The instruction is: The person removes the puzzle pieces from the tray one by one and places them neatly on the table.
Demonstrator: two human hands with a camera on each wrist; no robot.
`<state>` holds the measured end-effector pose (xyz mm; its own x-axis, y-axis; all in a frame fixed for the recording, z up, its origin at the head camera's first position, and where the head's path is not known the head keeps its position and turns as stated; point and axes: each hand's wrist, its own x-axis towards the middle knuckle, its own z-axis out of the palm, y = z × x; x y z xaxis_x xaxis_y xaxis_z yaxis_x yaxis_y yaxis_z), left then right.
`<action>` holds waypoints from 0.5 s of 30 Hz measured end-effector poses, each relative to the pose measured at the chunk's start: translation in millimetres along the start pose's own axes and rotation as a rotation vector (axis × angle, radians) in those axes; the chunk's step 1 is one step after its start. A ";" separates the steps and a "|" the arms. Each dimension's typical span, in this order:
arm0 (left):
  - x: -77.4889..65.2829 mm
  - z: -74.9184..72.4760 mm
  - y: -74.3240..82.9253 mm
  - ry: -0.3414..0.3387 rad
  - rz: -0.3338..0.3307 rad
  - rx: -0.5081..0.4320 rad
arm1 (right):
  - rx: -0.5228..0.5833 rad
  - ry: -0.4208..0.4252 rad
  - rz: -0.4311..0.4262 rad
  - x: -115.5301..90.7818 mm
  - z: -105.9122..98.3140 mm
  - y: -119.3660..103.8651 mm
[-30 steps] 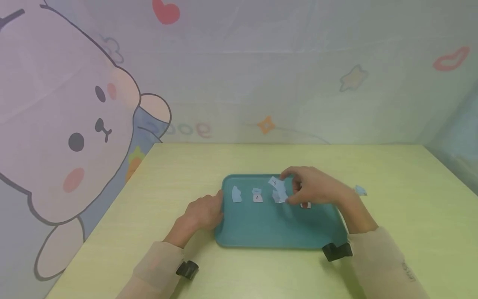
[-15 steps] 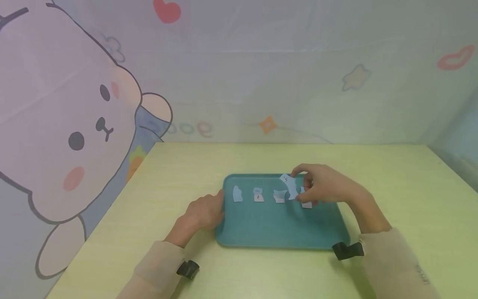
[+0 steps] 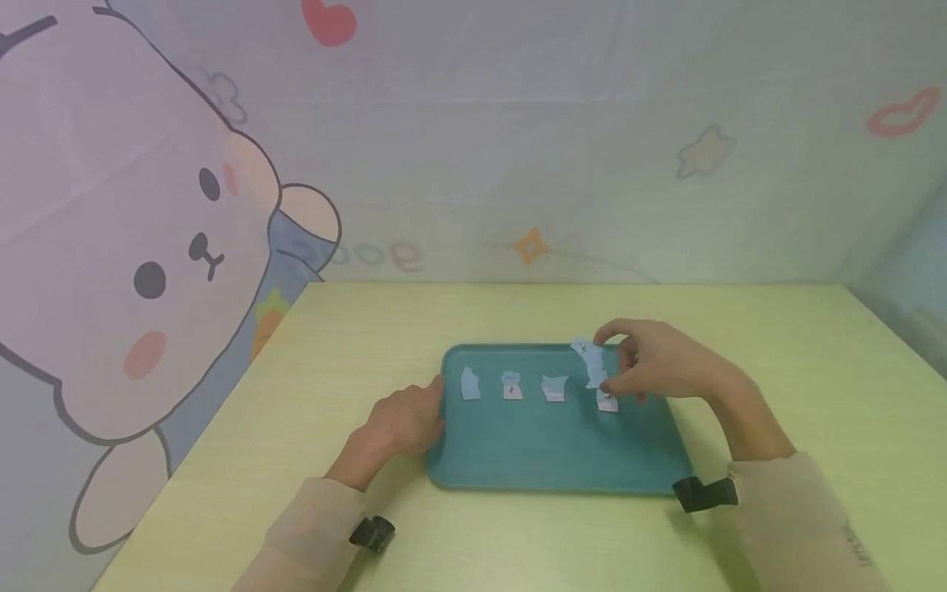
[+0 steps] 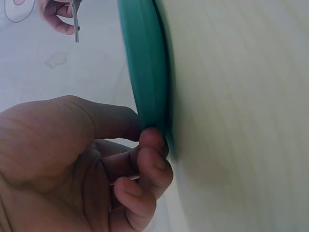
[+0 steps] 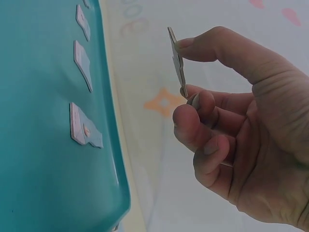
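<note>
Fingers (image 5: 190, 125) of the right hand (image 3: 666, 358) pinch a blue puzzle piece (image 3: 590, 362) over the teal tray (image 3: 547, 452), near the rightmost piece (image 3: 607, 402) lying there, while the left hand (image 3: 405, 419) grips the tray's left rim. Looks like matching pieces to me; the next move would call for lining up edges, then lowering it flat.

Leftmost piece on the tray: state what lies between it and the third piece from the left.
One dark-marked piece lies between the leftmost piece and the third piece, with bare tray on either side, in the head view.
</note>
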<state>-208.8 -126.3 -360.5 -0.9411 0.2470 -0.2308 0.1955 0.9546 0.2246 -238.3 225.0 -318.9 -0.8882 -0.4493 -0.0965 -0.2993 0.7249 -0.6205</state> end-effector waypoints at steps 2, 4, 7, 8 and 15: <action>0.1 0.3 0.1 0.001 0.004 -0.001 | -0.002 0.004 0.001 -1.5 -1.0 1.5; 0.1 0.6 -0.2 0.003 0.007 -0.001 | -0.004 0.004 0.003 -3.0 -1.8 3.4; -0.3 0.6 -0.6 0.007 0.012 0.003 | -0.009 0.008 0.011 -5.1 -3.2 6.5; -0.5 0.5 -0.7 0.007 0.012 0.004 | -0.013 0.010 0.014 -5.6 -3.9 7.5; -1.0 -0.1 -1.5 0.006 0.013 0.002 | -0.027 0.016 0.042 -9.8 -8.3 15.5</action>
<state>-208.1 -128.1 -360.5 -0.9401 0.2582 -0.2227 0.2079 0.9517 0.2259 -237.2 245.0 -321.1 -0.9058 -0.4095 -0.1092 -0.2706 0.7571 -0.5946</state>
